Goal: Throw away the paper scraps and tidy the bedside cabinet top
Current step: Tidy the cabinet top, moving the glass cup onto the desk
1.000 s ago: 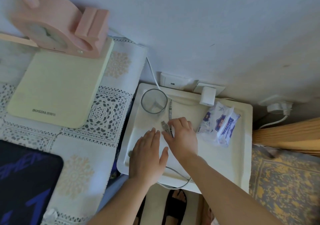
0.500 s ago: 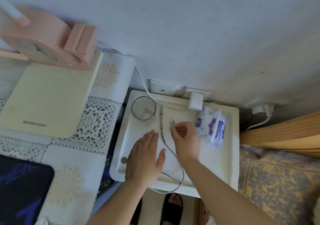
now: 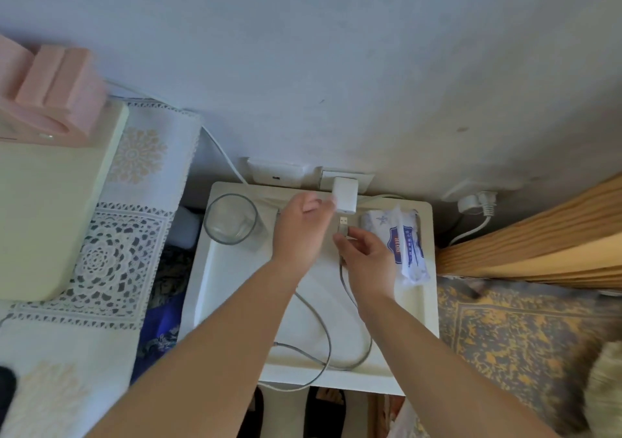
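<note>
The white bedside cabinet top (image 3: 232,282) lies below me against the wall. My right hand (image 3: 365,252) pinches the USB plug of a grey cable (image 3: 342,227), plug pointing up at a white charger block (image 3: 345,195) on the wall socket. My left hand (image 3: 303,228) reaches to the charger's left side, fingers touching it; the motion blurs them. The cable (image 3: 328,343) loops over the cabinet's near edge. A clear drinking glass (image 3: 230,218) stands at the back left. A white and blue tissue pack (image 3: 402,242) lies at the right. No paper scraps are in view.
A lace-covered table (image 3: 111,262) with a cream device (image 3: 50,201) and a pink holder (image 3: 50,90) stands left. A wooden bed frame (image 3: 538,239) and patterned bedding (image 3: 511,336) lie right. A second plug (image 3: 478,201) sits in a wall socket. Dark slippers (image 3: 323,410) are on the floor.
My left hand lifted off the cabinet top and reached to the charger. My right hand carried the USB plug up and right, close under the charger. The view shifted nearer.
</note>
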The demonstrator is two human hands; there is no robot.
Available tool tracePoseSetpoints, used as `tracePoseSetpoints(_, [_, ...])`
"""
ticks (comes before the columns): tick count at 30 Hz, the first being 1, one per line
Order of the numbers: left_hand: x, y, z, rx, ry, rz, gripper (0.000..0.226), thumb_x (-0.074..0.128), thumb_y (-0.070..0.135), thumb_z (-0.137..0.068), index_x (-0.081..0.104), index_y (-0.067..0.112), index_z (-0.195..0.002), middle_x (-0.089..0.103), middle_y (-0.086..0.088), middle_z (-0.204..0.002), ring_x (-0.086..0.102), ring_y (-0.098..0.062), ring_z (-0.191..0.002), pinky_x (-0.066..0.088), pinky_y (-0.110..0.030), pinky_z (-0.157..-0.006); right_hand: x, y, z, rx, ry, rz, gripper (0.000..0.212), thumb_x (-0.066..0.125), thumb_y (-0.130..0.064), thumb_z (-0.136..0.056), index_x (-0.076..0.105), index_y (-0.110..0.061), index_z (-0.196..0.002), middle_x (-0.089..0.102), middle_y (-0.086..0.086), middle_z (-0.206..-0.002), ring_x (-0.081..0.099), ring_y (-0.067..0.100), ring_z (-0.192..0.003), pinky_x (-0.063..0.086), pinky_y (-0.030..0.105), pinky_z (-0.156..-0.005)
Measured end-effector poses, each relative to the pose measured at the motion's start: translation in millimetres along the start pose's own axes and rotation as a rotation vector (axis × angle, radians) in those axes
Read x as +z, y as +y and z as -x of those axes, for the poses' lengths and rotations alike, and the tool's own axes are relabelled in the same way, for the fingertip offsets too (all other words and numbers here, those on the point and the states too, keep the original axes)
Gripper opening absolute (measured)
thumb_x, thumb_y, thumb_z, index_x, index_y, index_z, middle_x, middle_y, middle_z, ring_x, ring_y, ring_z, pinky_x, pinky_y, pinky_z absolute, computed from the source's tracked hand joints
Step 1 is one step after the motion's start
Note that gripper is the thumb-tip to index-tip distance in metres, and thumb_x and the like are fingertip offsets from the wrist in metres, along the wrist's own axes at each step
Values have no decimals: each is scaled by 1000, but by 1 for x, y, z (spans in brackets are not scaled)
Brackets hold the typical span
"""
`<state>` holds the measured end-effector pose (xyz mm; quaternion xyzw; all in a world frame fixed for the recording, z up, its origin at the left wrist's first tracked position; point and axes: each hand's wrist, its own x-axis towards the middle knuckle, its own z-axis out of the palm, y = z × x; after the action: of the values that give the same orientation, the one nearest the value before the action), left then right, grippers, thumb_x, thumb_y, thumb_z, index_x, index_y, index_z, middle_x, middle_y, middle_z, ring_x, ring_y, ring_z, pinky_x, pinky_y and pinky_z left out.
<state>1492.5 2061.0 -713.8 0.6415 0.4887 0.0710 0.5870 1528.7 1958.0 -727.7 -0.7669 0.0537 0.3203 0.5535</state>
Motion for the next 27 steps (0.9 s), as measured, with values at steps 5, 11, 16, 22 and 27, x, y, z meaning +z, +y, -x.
tracePoseSetpoints(5, [4, 12, -19, -154, -113, 172, 28, 64, 52, -75, 67, 24, -70, 74, -14, -98, 69, -27, -96, 52, -40, -93, 0, 0, -2, 2, -16, -47, 14, 69, -23, -83, 68, -23, -97, 63, -5, -67, 51, 2, -51, 44, 8, -51])
tracePoseSetpoints(11, [9, 13, -20, -253, -148, 337, 16, 66, 18, -86, 68, 7, -97, 70, -13, -89, 68, -23, -80, 57, -28, -78, 1, 0, -6, -8, -22, -60, 14, 68, -20, -84, 70, -20, -98, 59, -4, -64, 47, 0, -49, 42, 8, -51])
tracePoseSetpoints(16, [7, 12, -26, -286, -147, 362, 30, 71, 17, -83, 66, 2, -108, 71, -16, -99, 71, -25, -89, 59, -21, -70, -1, -1, -8, 19, -44, -82, 12, 68, -22, -83, 71, -20, -95, 60, -3, -67, 48, 0, -51, 43, 9, -52])
tracePoseSetpoints(22, [9, 10, -26, -299, -149, 404, 32, 72, 18, -82, 66, 3, -110, 72, -15, -103, 71, -21, -90, 59, -19, -69, -2, -4, -10, 91, -54, -142, 6, 72, -23, -80, 73, -24, -86, 67, -8, -71, 57, 6, -66, 49, 19, -71])
tracePoseSetpoints(27, [10, 8, -26, -292, -163, 437, 29, 70, 16, -84, 66, 3, -109, 72, -15, -105, 70, -23, -98, 58, -23, -77, -2, -7, -14, 132, -50, -135, 13, 74, -26, -78, 74, -19, -90, 65, -7, -69, 56, 8, -66, 48, 23, -73])
